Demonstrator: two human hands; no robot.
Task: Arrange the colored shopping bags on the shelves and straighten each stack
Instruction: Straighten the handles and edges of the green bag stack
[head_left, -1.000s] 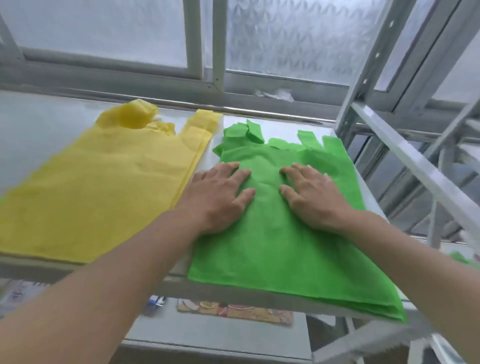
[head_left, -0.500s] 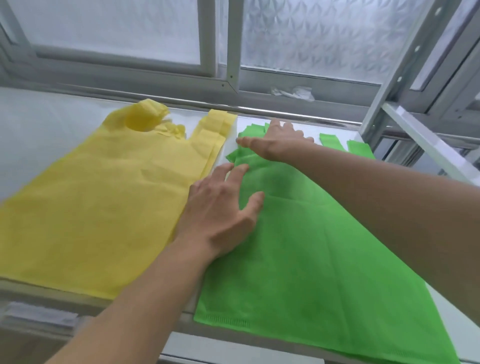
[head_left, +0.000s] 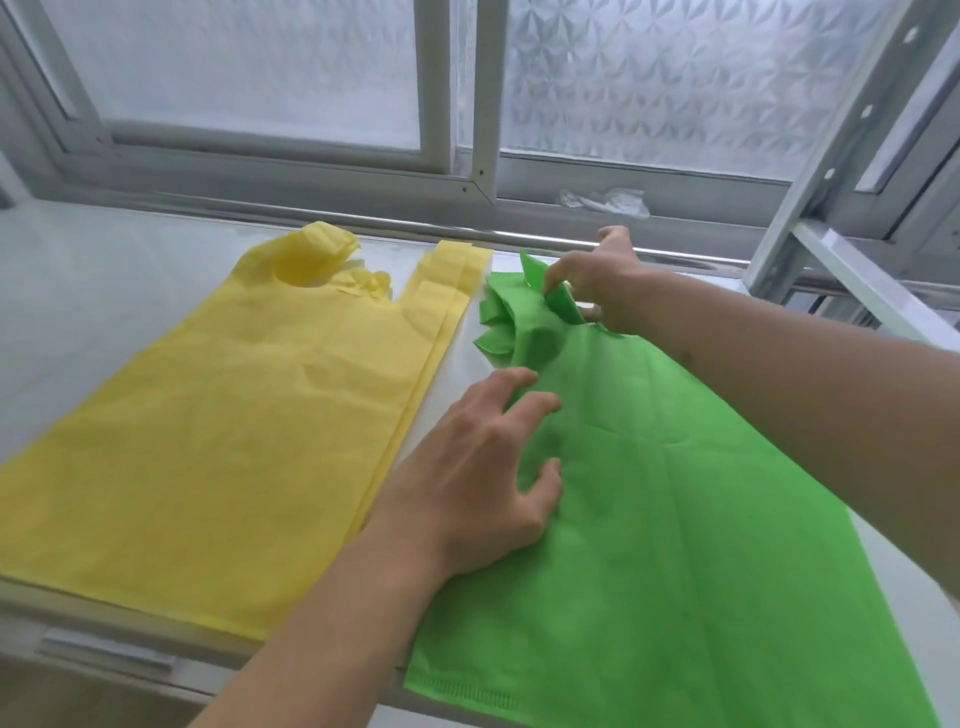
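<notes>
On the shelf (head_left: 104, 291), green bags (head_left: 675, 519) lie at 4 o'clock beside yellow bags (head_left: 234, 441). Left hand (head_left: 478, 483), spread, presses the stack; right hand (head_left: 602, 291) pinches its crumpled handles (head_left: 511, 312) at 12 o'clock. Risk: tugging could skew loose layers.

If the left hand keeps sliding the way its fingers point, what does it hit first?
Probably the bunched handles of the green bags, just ahead of the left hand, which rests on that stack. The right hand grips those handles slightly farther on. Depth is hard to judge.
</notes>
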